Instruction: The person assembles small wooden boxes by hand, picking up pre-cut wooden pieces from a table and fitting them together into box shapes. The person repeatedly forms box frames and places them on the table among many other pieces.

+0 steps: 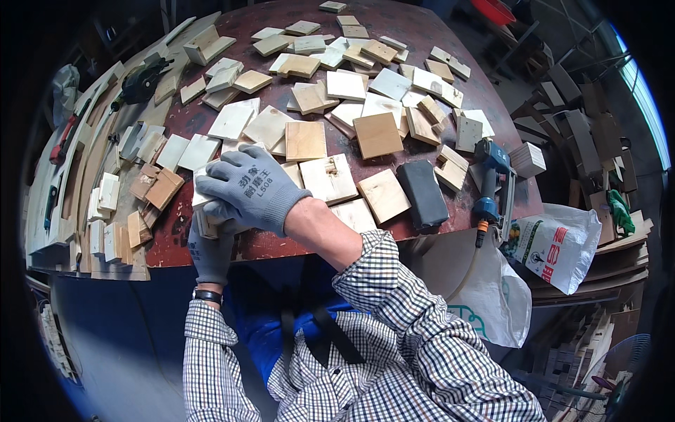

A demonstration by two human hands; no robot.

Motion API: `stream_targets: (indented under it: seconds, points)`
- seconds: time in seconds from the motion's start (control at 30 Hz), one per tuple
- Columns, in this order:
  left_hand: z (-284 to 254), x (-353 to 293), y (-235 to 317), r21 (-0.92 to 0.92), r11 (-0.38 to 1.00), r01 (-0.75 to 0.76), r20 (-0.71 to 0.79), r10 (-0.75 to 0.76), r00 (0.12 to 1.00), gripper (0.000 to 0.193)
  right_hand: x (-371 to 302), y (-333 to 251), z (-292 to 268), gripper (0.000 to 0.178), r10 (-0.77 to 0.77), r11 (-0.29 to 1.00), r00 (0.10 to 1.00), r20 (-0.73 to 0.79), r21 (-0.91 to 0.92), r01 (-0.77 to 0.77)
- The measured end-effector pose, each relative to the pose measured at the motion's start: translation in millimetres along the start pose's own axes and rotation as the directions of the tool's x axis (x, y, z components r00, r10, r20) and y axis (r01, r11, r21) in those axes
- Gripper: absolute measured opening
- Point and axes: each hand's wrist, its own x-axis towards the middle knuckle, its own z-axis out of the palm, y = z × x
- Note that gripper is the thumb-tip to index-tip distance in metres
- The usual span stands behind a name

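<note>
- Head view: the right hand [249,188], in a grey glove, lies palm-down on a small stack of wooden blocks [205,224] at the near edge of the round dark-red desk [211,243], fingers curled over the top.
- The left hand [209,246], also gloved, grips the stack from below, fingers closed on it.
- Flat wood squares [377,134] cover the desk; a dark sanding block [422,193] and a blue nail gun [492,184] lie to the right.
</note>
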Motion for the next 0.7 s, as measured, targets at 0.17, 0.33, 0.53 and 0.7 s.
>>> stream_targets:
  seconds: [0.17,0.33,0.53,0.7]
  points:
    - [0,4,14,-0.083,0.992,0.097,-0.009,-0.098,0.995,0.057,0,59,-71,0.037,-0.136,0.986,0.854,-0.501,-0.152,0.068]
    - [1,2,14,0.032,0.998,0.058,-0.059,-0.056,0.997,0.062,-61,171,-108,0.032,-0.004,0.892,0.963,-0.268,-0.437,-0.117]
    - [-3,2,16,0.049,0.999,0.016,-0.042,-0.014,0.999,0.064,-118,110,-104,0.065,0.127,0.855,0.991,0.044,-0.511,-0.087]
    - [1,4,18,0.097,0.995,0.025,-0.005,-0.024,1.000,0.064,-162,-5,-99,0.077,0.159,0.943,0.902,0.402,-0.332,-0.018]
